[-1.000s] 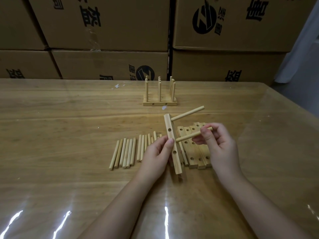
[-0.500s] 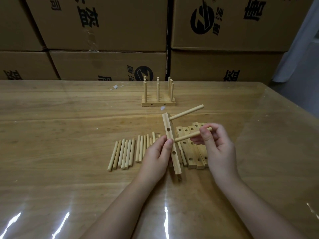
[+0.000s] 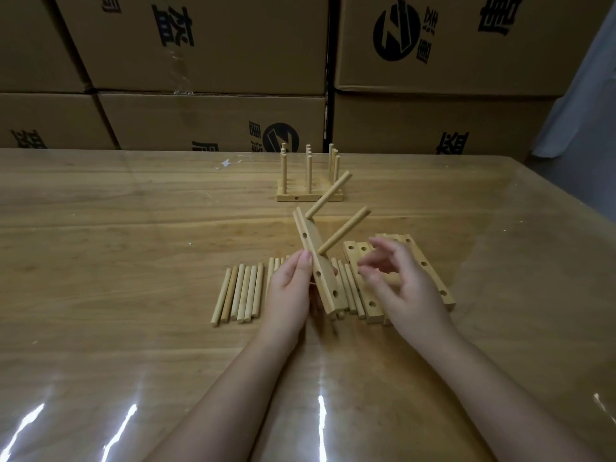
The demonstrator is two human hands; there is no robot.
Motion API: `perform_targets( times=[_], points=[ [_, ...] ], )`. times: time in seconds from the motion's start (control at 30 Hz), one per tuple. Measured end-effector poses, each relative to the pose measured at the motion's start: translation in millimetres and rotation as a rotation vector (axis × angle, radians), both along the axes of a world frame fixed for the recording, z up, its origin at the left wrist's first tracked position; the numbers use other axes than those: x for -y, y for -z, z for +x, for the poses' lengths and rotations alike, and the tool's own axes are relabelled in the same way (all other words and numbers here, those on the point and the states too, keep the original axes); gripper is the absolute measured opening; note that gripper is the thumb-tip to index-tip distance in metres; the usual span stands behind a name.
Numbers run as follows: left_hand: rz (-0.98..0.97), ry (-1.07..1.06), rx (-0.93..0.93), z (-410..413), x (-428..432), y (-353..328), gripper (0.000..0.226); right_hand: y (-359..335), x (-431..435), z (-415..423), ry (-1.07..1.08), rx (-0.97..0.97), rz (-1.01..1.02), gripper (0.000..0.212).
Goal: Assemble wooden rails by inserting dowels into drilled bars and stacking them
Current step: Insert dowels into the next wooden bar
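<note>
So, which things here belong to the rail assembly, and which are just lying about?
In the job: light wooden drilled bar with two round dowels pushed in, gripped by the left hand; empty right hand; row of loose wooden dowels; flat drilled wooden bars; finished dowelled stack at the back.
Lying about: brown printed cardboard boxes; small white scrap.

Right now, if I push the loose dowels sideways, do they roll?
Likely yes: the dowels are round and lie side by side on a glossy table. Pushed endwise, they would probably slide. They are thin, straight wood, so probably stiff and light.
</note>
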State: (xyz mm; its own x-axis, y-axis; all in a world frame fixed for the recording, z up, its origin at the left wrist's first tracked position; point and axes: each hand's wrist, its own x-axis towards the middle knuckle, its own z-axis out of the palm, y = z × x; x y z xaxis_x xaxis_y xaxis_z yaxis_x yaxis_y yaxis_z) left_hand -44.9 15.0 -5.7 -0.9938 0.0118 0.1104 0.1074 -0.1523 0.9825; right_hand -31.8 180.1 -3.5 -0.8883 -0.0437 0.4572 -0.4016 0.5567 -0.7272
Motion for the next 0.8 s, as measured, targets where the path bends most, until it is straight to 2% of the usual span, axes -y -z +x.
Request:
perform_targets(
  times=[0.1, 0.3, 0.53, 0.8],
  points=[
    [0.121, -0.059, 0.066, -2, 1, -2, 0.035, 5, -1, -1, 0.010, 0.095, 0.370, 0.059],
    [0.176, -0.080, 0.077, -3, 2, -1, 0.038, 9, -1, -4, -0.065, 0.155, 0.660, 0.077],
    [0.173, -0.096, 0.059, -5, 2, 2, 0.033, 11, 0, -8, -0.080, 0.111, 0.673, 0.043],
    [0.148, -0.094, 0.045, -6, 2, 4, 0.036, 12, 4, -6, -0.137, 0.096, 0.794, 0.046]
  ],
)
